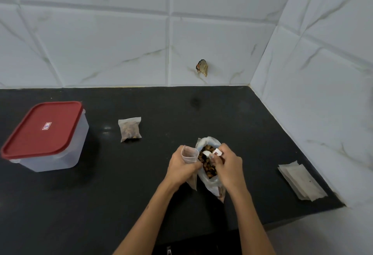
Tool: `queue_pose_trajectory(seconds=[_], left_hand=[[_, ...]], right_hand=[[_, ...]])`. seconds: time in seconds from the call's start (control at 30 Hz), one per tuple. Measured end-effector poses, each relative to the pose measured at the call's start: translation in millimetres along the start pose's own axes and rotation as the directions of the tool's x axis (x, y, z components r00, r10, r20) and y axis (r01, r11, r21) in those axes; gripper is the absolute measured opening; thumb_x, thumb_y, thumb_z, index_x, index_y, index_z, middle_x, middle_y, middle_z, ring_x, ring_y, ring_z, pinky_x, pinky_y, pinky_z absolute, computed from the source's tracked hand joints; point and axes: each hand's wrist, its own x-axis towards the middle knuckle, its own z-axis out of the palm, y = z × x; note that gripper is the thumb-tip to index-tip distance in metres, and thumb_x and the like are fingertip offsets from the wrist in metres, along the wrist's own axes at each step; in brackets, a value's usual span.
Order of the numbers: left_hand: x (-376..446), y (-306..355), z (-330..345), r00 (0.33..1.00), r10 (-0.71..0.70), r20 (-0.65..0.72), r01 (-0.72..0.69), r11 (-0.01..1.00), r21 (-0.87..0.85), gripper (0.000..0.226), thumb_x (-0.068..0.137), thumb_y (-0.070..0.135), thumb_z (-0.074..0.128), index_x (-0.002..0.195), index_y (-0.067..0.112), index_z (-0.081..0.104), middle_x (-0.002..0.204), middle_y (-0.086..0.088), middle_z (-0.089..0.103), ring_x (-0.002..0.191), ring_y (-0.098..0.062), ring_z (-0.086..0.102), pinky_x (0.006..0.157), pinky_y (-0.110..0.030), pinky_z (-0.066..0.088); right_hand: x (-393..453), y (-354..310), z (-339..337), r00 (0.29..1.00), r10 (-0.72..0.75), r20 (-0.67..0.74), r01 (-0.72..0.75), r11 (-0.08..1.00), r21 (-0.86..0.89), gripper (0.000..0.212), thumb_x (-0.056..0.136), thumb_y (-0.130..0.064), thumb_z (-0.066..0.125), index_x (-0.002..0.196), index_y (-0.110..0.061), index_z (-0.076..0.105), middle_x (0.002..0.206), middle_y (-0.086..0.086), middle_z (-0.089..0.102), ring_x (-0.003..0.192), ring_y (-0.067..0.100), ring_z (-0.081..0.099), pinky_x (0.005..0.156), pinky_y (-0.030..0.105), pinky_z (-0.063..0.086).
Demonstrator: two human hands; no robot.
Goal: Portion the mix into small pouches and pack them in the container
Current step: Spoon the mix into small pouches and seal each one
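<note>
On the black counter, my left hand (182, 166) grips a small clear pouch (189, 154), held upright with its mouth open. Right beside it stands a bigger open plastic bag of brown mix (209, 165). My right hand (227, 163) reaches into that bag, its fingers pinching a small white scoop (217, 152) over the mix. A filled small pouch (130, 129) lies farther back to the left. The clear container with a red lid (43, 133) stands shut at the far left.
A stack of flat empty pouches (301, 181) lies at the right, close to the tiled side wall. A scrap of something brown (201, 67) sticks to the back wall tiles. The counter's front edge runs just below my forearms.
</note>
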Motion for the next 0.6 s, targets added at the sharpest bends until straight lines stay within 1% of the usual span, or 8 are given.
queue_pose_trajectory(seconds=[0.07,0.13,0.2,0.23,0.3,0.37,0.5,0.6], left_hand=[[0,-2,2,1.0,-0.002,-0.003,0.001,0.999,-0.045,0.03,0.075,0.003,0.071,0.099,0.014,0.057,0.095,-0.005,0.065,0.088,-0.017,0.066,0.07,-0.028,0.056],[1,-1,2,1.0,-0.006,-0.005,0.005,0.998,-0.07,0.03,0.076,0.002,0.07,0.1,0.014,0.057,0.095,-0.004,0.065,0.089,-0.016,0.066,0.068,-0.025,0.053],[3,-1,2,1.0,-0.01,-0.012,0.009,0.997,-0.079,0.03,0.075,0.001,0.07,0.1,0.013,0.057,0.095,-0.004,0.065,0.09,-0.018,0.066,0.07,-0.027,0.054],[4,-1,2,1.0,-0.01,-0.009,0.009,0.997,-0.081,0.03,0.075,0.001,0.07,0.1,0.013,0.057,0.095,-0.005,0.065,0.091,-0.02,0.066,0.073,-0.029,0.056],[5,-1,3,1.0,-0.008,0.008,0.009,0.996,-0.092,0.029,0.076,0.001,0.07,0.1,0.012,0.058,0.095,-0.006,0.066,0.09,-0.02,0.066,0.076,-0.032,0.058],[5,-1,3,1.0,-0.01,0.021,0.012,0.994,-0.104,0.029,0.076,0.0,0.069,0.101,0.01,0.058,0.093,-0.005,0.066,0.087,-0.019,0.066,0.075,-0.033,0.057],[7,-6,1,1.0,-0.018,0.024,0.021,0.989,-0.145,0.029,0.075,-0.005,0.066,0.098,0.011,0.058,0.091,-0.007,0.064,0.083,-0.018,0.064,0.074,-0.035,0.056],[9,-8,2,1.0,-0.022,0.016,0.024,0.987,-0.158,0.029,0.073,-0.006,0.064,0.096,0.011,0.058,0.09,-0.007,0.063,0.082,-0.019,0.064,0.073,-0.035,0.056]], right_hand=[[-2,-1,-5,1.0,-0.019,0.011,0.019,1.0,-0.02,0.017,0.094,-0.015,0.057,0.083,-0.026,0.049,0.087,-0.005,0.06,0.081,0.008,0.057,0.059,0.011,0.039],[-3,-3,-10,0.997,-0.055,-0.045,0.054,0.998,-0.03,0.014,0.095,-0.015,0.055,0.084,-0.019,0.048,0.077,-0.007,0.057,0.069,0.005,0.055,0.056,0.01,0.043],[-2,-5,-10,0.991,-0.101,-0.083,0.098,0.994,-0.039,0.014,0.096,-0.014,0.053,0.084,-0.017,0.047,0.073,-0.006,0.054,0.064,0.003,0.053,0.056,0.008,0.043],[-2,-5,-9,0.99,-0.118,-0.076,0.114,0.992,-0.047,0.014,0.096,-0.014,0.053,0.084,-0.018,0.046,0.074,-0.005,0.054,0.065,0.003,0.053,0.055,0.008,0.043],[-1,-4,-2,0.99,-0.14,-0.035,0.137,0.989,-0.058,0.016,0.096,-0.012,0.053,0.084,-0.021,0.046,0.079,-0.001,0.057,0.069,0.009,0.055,0.055,0.01,0.041],[1,-1,2,0.99,-0.136,0.028,0.138,0.988,-0.07,0.017,0.094,-0.01,0.054,0.081,-0.02,0.048,0.084,0.003,0.057,0.074,0.014,0.055,0.056,0.011,0.04],[6,2,-5,0.984,-0.082,0.158,0.098,0.991,-0.096,0.023,0.094,-0.013,0.056,0.076,-0.027,0.048,0.088,0.0,0.058,0.081,0.01,0.056,0.058,0.012,0.037],[6,4,-13,0.967,-0.059,0.249,0.083,0.993,-0.089,0.024,0.093,-0.018,0.059,0.074,-0.029,0.048,0.09,-0.002,0.059,0.086,0.01,0.057,0.062,0.013,0.041]])
